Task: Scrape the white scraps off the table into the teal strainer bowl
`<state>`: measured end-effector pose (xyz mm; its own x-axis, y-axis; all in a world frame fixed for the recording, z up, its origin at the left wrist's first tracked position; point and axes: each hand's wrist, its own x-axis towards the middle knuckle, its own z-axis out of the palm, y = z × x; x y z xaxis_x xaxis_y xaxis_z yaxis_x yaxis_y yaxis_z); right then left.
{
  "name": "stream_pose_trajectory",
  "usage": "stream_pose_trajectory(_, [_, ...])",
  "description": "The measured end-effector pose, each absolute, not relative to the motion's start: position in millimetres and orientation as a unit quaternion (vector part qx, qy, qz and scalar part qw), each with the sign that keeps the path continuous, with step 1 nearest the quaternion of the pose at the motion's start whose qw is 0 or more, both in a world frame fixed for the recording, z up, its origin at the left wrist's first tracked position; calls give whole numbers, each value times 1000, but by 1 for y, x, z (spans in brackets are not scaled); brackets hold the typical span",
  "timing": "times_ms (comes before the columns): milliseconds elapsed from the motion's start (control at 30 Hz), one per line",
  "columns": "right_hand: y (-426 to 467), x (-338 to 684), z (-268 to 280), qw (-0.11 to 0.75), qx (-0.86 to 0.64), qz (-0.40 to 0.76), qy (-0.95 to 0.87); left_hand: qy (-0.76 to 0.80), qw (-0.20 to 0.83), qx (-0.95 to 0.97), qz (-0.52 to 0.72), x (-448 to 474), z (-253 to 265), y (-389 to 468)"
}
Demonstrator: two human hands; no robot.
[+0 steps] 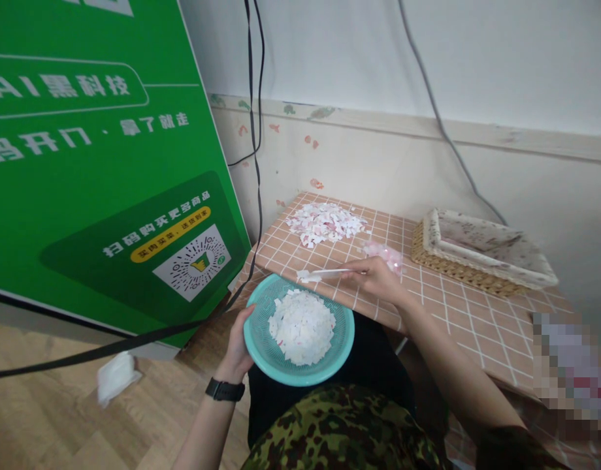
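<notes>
My left hand (239, 346), a black watch on its wrist, grips the left rim of a teal plastic colander (348, 346). Inside the colander lies a heap of small white paper scraps (303, 326). Between its fingers my right hand (376, 279) holds a white plastic spoon (332, 271) by the handle. A few white scraps appear to rest at the spoon's tip, just above the table edge and the colander's far rim. Behind it, a pile of white and pinkish paper scraps (324, 223) is spread on the table. A clear pinkish plastic bag (386, 256) lies beside my right hand, partly hidden.
A brown checked cloth covers the table (457, 313). On its right side stands a cloth-lined wicker basket (418, 245). A green cabinet (85, 196) rises at the left, with a black strap (254, 196) hanging beside it. A white plastic bag (115, 377) lies on the floor.
</notes>
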<state>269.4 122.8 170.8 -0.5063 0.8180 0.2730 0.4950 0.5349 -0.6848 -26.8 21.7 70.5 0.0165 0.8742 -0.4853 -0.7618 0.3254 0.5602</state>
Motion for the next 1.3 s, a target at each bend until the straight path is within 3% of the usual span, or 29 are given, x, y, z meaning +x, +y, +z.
stream_pose_trajectory(567, [126, 267, 167, 298, -405, 249, -828, 395, 706, 74, 583, -27, 70, 22])
stream_pose_trajectory(867, [109, 281, 156, 329, -506, 58, -795, 409, 683, 75, 601, -25, 72, 21])
stream_pose_trajectory(1300, [86, 242, 157, 325, -417, 139, -837, 399, 691, 84, 597, -31, 73, 22])
